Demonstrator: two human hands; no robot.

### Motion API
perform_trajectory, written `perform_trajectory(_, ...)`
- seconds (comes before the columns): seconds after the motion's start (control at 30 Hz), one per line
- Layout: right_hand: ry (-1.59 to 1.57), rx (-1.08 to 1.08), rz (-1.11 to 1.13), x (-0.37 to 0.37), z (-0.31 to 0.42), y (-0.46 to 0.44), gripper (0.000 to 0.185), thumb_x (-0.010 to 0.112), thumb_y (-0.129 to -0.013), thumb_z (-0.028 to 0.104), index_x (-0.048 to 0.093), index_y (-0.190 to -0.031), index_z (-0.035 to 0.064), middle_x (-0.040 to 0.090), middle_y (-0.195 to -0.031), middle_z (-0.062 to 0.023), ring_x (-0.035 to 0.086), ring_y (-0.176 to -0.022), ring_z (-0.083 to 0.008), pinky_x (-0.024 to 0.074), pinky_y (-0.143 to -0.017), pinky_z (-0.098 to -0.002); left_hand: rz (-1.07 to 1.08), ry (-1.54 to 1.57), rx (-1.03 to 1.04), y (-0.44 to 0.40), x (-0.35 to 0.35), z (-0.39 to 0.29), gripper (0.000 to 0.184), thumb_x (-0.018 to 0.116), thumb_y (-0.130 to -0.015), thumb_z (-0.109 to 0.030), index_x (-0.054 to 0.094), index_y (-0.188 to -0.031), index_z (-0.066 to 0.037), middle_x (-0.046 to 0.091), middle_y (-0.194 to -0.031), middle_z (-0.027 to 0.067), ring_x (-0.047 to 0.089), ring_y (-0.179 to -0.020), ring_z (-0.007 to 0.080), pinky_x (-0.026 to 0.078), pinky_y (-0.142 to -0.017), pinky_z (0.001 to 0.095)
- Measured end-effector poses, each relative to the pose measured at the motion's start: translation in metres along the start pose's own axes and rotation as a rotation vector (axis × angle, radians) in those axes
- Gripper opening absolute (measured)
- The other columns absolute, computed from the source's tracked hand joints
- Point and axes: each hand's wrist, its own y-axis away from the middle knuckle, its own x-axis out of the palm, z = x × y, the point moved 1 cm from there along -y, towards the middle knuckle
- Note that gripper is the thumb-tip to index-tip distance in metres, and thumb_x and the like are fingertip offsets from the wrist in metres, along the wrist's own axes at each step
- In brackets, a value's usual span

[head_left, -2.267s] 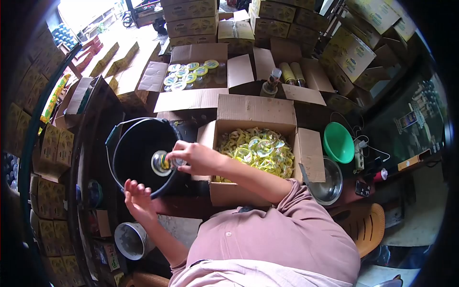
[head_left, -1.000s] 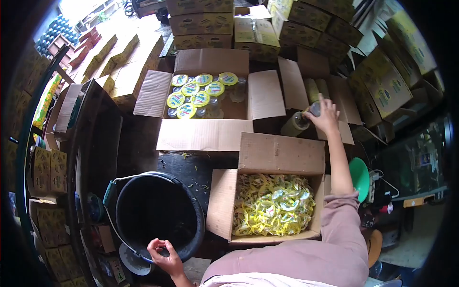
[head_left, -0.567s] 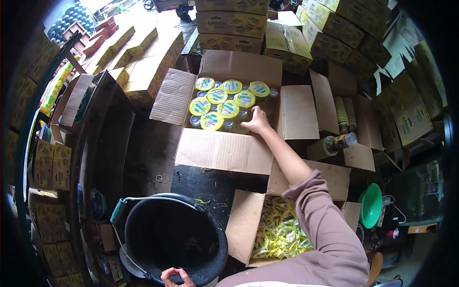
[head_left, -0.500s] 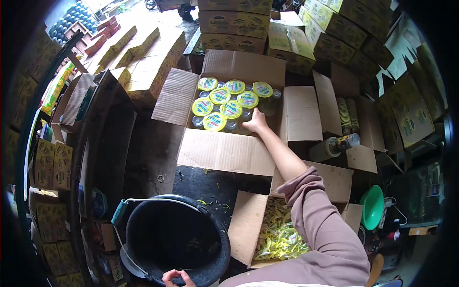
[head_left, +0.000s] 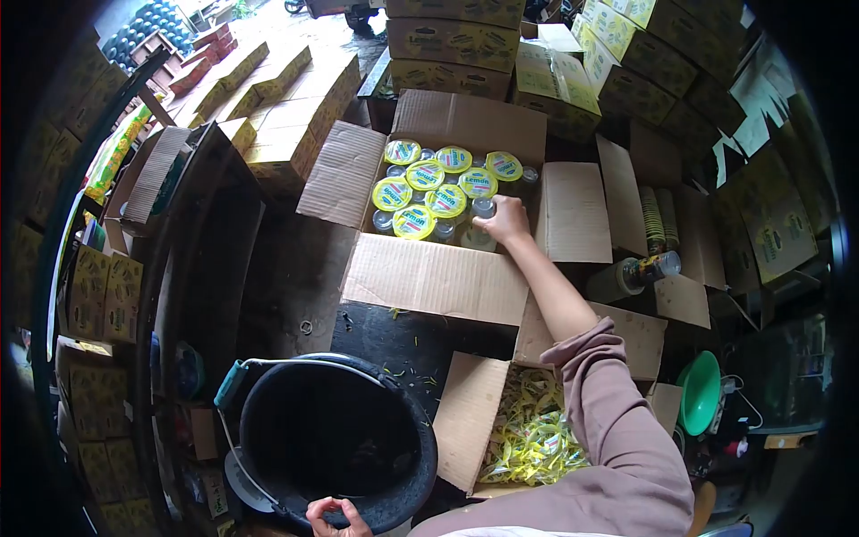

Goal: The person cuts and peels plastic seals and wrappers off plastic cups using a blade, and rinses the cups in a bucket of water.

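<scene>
Right, the right hand is closed around a small clear cup, its round end facing up between thumb and fingers, in the near right part of the open "Lemon" cup carton. Down at the bottom edge, the left hand curls loosely, thumb and fingertips a narrow gap apart, nothing visible in its grasp; it's at the near rim of the black bucket, and I can't tell whether it touches.

The right arm reaches long and forward, sleeve rolled near the elbow, forearm slanting up across the carton flaps. The left arm is mostly out of sight.

Beside the held cup sit the yellow-lidded "Lemon" cups, printed lids up, with clear round cup ends showing between them. Nearer the body, part-covered by the sleeve, a second carton holds a tangle of yellow plastic strips. Over to the right, a green bowl tilts on its side; behind everything, printed "Lemon" boxes stand stacked.
</scene>
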Motion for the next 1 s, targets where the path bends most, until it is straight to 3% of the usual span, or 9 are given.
perform_trajectory(0.2, 0.184, -0.090, 0.008, -0.050, -0.017, 0.007, 0.042, 0.075, -0.050, 0.033, 0.064, -0.077, 0.0029, 0.063, -0.078, -0.0182, 0.062, -0.075, -0.0323, 0.0513, -0.070, -0.0386, 0.011, -0.129, 0.040, 0.005, -0.001, 0.011, 0.014, 0.055, -0.076, -0.009, 0.048, -0.086, -0.005, 0.044, -0.078, 0.0047, 0.046, -0.068, 0.0128, 0.038, -0.063, 0.0250)
perform_trajectory(0.33, -0.023, -0.157, -0.111, -0.122, 0.017, 0.067, 0.031, 0.074, -0.058, 0.020, 0.063, -0.081, 0.0026, 0.063, -0.078, -0.0154, 0.064, -0.074, -0.0250, 0.0528, -0.067, -0.0333, -0.010, 0.000, 0.082, 0.006, -0.003, 0.017, 0.011, 0.054, -0.075, -0.006, 0.048, -0.084, -0.005, 0.046, -0.080, 0.0037, 0.042, -0.067, 0.0100, 0.036, -0.061, 0.0234)
perform_trajectory(0.4, -0.358, -0.399, -0.273, -0.144, 0.033, 0.112, 0.031, 0.072, -0.061, 0.009, 0.062, -0.090, 0.0024, 0.062, -0.084, -0.0141, 0.063, -0.076, -0.0215, 0.0538, -0.067, -0.0294, -0.069, 0.071, 0.168, 0.005, -0.001, 0.012, 0.014, 0.055, -0.072, -0.004, 0.047, -0.084, -0.004, 0.048, -0.071, 0.0058, 0.044, -0.062, 0.0139, 0.036, -0.058, 0.0261)
perform_trajectory(0.53, -0.190, -0.766, -0.497, -0.192, 0.073, 0.223, 0.044, 0.077, -0.058, 0.009, 0.061, -0.098, 0.0053, 0.062, -0.094, -0.0100, 0.063, -0.083, -0.0241, 0.0546, -0.069, -0.0303, -0.025, 0.195, 0.302, 0.008, -0.005, 0.014, 0.023, 0.056, -0.072, -0.002, 0.045, -0.092, -0.005, 0.049, -0.076, 0.0065, 0.045, -0.066, 0.0132, 0.037, -0.062, 0.0251)
perform_trajectory(0.63, -0.033, -1.111, -0.633, -0.205, 0.091, 0.303, 0.043, 0.077, -0.058, 0.013, 0.061, -0.098, 0.0074, 0.062, -0.095, -0.0092, 0.062, -0.089, -0.0244, 0.0547, -0.071, -0.0308, 0.284, 0.855, 0.105, 0.024, 0.005, -0.013, 0.035, 0.055, -0.078, -0.012, 0.040, -0.109, -0.005, 0.048, -0.093, 0.0081, 0.047, -0.080, 0.0144, 0.040, -0.073, 0.0259)
perform_trajectory(0.73, -0.191, -1.125, -0.427, -0.207, 0.093, 0.377, 0.026, 0.064, -0.070, 0.006, 0.063, -0.096, 0.0049, 0.060, -0.098, -0.0101, 0.061, -0.094, -0.0239, 0.0542, -0.074, -0.0312, 1.054, 1.228, -0.289, 0.044, 0.016, -0.051, 0.058, 0.048, -0.085, -0.039, 0.031, -0.127, -0.004, 0.048, -0.115, 0.0124, 0.049, -0.103, 0.0196, 0.040, -0.086, 0.0310)
perform_trajectory(0.8, -0.136, -1.189, -0.385, -0.208, 0.100, 0.420, 0.022, 0.065, -0.072, 0.008, 0.063, -0.094, 0.0073, 0.060, -0.099, -0.0066, 0.063, -0.089, -0.0232, 0.0543, -0.071, -0.0287, 1.207, 1.424, -0.501, 0.064, 0.031, -0.052, 0.066, 0.044, -0.084, -0.049, 0.029, -0.131, -0.004, 0.044, -0.124, 0.0138, 0.046, -0.112, 0.0238, 0.038, -0.092, 0.0362)
perform_trajectory(0.9, 0.002, -1.249, -0.357, -0.199, 0.095, 0.467, 0.017, 0.055, -0.081, 0.014, 0.065, -0.094, 0.0105, 0.058, -0.105, -0.0066, 0.058, -0.097, -0.0176, 0.0485, -0.083, -0.0298, 1.255, 1.477, -0.513, 0.074, 0.020, -0.068, 0.053, 0.048, -0.085, -0.037, 0.038, -0.124, -0.003, 0.048, -0.118, 0.0127, 0.051, -0.104, 0.0239, 0.043, -0.087, 0.0373)
perform_trajectory(1.0, -0.301, -0.679, -0.280, -0.191, 0.075, 0.492, 0.030, 0.059, -0.075, 0.006, 0.059, -0.104, 0.0102, 0.056, -0.106, -0.0046, 0.054, -0.098, -0.0214, 0.0419, -0.085, -0.0340, 1.091, 1.357, -0.348, 0.079, 0.008, -0.063, 0.047, 0.061, -0.079, -0.019, 0.043, -0.117, 0.003, 0.054, -0.105, 0.0126, 0.057, -0.091, 0.0216, 0.051, -0.076, 0.0367)
